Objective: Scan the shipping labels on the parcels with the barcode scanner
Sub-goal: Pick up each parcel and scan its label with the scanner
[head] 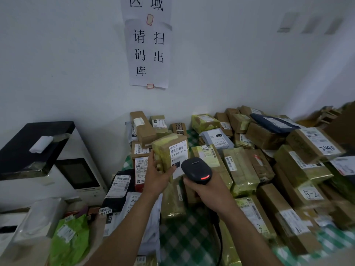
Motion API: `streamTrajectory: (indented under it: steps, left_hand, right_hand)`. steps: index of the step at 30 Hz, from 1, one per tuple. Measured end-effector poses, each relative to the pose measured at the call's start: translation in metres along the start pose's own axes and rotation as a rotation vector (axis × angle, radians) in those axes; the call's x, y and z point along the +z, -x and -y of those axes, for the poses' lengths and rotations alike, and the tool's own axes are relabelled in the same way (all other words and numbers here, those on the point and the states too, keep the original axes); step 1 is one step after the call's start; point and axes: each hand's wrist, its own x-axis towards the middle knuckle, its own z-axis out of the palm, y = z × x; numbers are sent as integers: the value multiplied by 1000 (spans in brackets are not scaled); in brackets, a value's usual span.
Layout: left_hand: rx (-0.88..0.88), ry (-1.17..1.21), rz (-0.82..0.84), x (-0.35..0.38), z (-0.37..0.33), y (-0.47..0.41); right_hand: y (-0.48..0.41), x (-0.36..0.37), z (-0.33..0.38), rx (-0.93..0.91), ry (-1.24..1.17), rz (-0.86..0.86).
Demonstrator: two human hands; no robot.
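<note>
My left hand (156, 174) grips a small cardboard parcel (164, 150) wrapped in yellowish tape and holds it up above the pile. Its white shipping label (178, 153) faces me. My right hand (208, 192) grips a black barcode scanner (196, 169) just right of and below the label. A red light glows on the scanner's head. The scanner's black cable (219, 239) hangs down beneath my right forearm.
Several labelled cardboard parcels (288, 169) and poly bags cover a green checked tablecloth (184, 242). A white and black machine (48, 164) stands at the left, against the wall. A green bag (71, 239) lies lower left. Paper signs (148, 52) hang on the wall.
</note>
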Motion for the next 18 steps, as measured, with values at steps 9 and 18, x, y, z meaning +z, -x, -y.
streamTrajectory:
  steps: [9, 18]
  left_hand:
    - [29, 1, -20, 4, 3, -11]
    - [48, 1, -30, 3, 3, -10]
  right_hand:
    - [2, -2, 3, 67, 19, 35]
    - [5, -3, 9, 101, -28, 40]
